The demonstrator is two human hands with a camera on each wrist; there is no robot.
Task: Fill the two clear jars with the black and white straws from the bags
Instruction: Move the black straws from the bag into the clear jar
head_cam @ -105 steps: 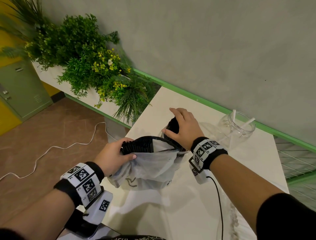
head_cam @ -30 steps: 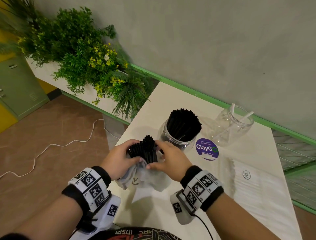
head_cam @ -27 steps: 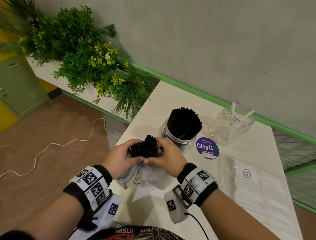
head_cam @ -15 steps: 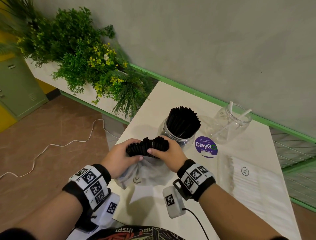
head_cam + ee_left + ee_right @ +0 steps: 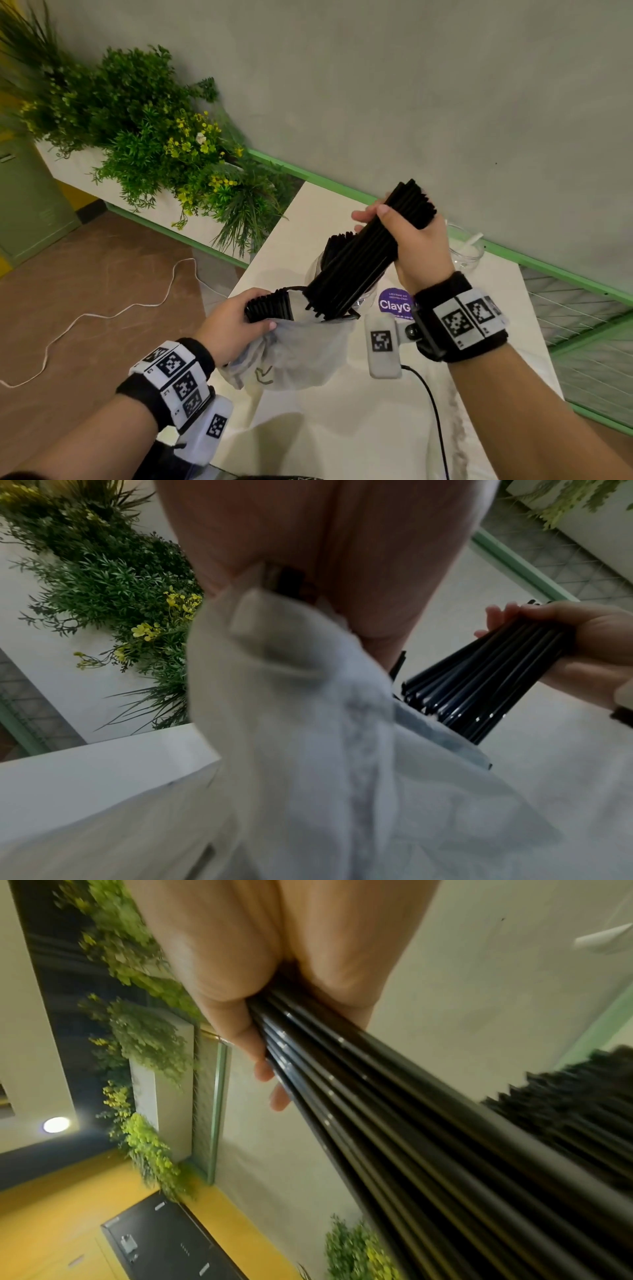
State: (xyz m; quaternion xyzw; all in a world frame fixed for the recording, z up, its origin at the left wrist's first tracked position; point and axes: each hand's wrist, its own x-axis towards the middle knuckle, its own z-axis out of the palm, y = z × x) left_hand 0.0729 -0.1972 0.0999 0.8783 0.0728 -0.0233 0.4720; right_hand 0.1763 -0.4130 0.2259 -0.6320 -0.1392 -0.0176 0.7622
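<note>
Black straws (image 5: 363,253) in my right hand (image 5: 416,246), tilted over the bag.
My fingers wrap that bundle above the straw-filled jar (image 5: 318,270); my left hand (image 5: 233,322) grips the plastic bag (image 5: 294,356) and its remaining straws (image 5: 269,305) on the table (image 5: 342,428). Second jar (image 5: 467,251) stands near the wall.

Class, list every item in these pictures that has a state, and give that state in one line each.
Right hand: grips a tilted bundle of black straws.
Left hand: holds the translucent plastic bag, open, black straws still inside.
Clear jar nearer the plants: lidless, holds black straws.
Clear jar by the wall: lidless, few white straws.
</note>
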